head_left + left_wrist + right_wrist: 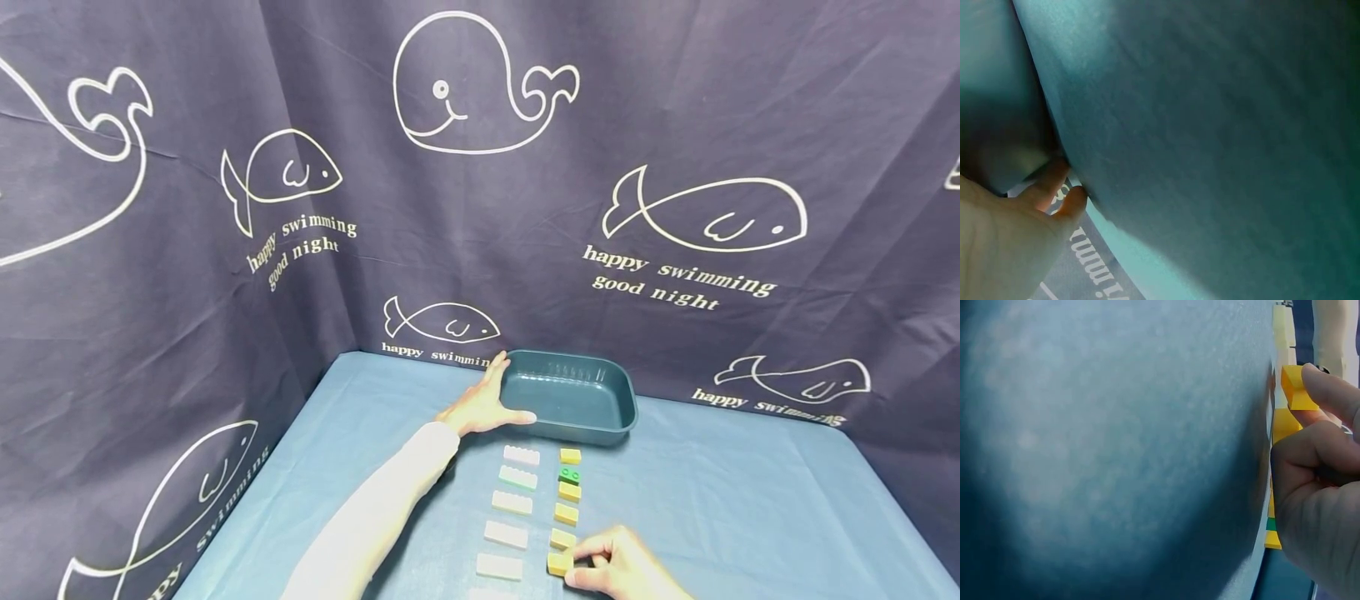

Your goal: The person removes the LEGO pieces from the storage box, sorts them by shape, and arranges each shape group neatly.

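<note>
A dark teal plastic tub [570,429] stands at the back of the table. My left hand [483,404] spans its left end with fingers spread, thumb lying on the front rim and fingertips at the back left corner. In the left wrist view, the fingers [1072,203] touch the tub's side. Near the front, my right hand [618,562] pinches a yellow toy brick [1297,387] between thumb and fingers. This brick is at the near end of a column of yellow bricks [566,513], which includes one green brick [569,474].
Left of the yellow column runs a row of several longer pale bricks [512,502], the nearest cut off by the frame's edge. A blue cloth [735,500] covers the table. Dark curtains [480,225] with white whale and fish drawings rise behind and at both sides.
</note>
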Motion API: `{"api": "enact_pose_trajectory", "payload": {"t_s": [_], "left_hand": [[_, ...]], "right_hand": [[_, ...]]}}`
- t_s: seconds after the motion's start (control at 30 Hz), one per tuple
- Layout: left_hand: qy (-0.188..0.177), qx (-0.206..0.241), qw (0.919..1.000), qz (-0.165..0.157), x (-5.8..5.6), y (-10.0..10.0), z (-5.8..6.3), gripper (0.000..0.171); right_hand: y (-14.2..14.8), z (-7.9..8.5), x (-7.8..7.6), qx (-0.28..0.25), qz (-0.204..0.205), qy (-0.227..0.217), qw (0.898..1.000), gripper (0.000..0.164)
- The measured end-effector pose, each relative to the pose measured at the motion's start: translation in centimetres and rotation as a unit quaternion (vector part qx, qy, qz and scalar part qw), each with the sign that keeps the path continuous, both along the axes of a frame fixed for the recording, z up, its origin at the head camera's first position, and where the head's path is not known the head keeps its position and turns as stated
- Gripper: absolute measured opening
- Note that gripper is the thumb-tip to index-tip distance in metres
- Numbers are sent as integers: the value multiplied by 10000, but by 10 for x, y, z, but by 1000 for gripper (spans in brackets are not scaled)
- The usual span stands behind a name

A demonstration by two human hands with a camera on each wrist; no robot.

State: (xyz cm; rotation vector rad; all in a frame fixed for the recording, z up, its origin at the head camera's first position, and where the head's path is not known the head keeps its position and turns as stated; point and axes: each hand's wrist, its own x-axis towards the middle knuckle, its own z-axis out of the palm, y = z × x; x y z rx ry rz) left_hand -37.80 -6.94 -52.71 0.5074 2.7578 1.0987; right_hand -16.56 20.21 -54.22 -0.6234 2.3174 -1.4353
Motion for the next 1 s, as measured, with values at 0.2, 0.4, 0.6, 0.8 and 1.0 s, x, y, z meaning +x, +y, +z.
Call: {"api": "enact_pose_trajectory", "payload": {"t_s": [0.2,0.4,0.6,0.8,1.0], "left_hand": [[-9,21,10000,-8,-1,0,0,126],[-6,29,10000,-33,-2,0,-2,127],[7,53,10000,-38,-3,0,-3,127],[14,55,10000,-59,-1,-1,-1,127],[-9,63,10000,-56,0,-1,-1,126]], "right_hand": [[-2,-2,1,-27,-45,-8,10000,9],[-3,-3,2,39,-83,20,10000,10],[-4,-2,4,268,-241,36,9993,13],[-4,-1,6,431,-407,-74,9982,18],[-5,-2,8,511,-468,-66,9976,19]]}}
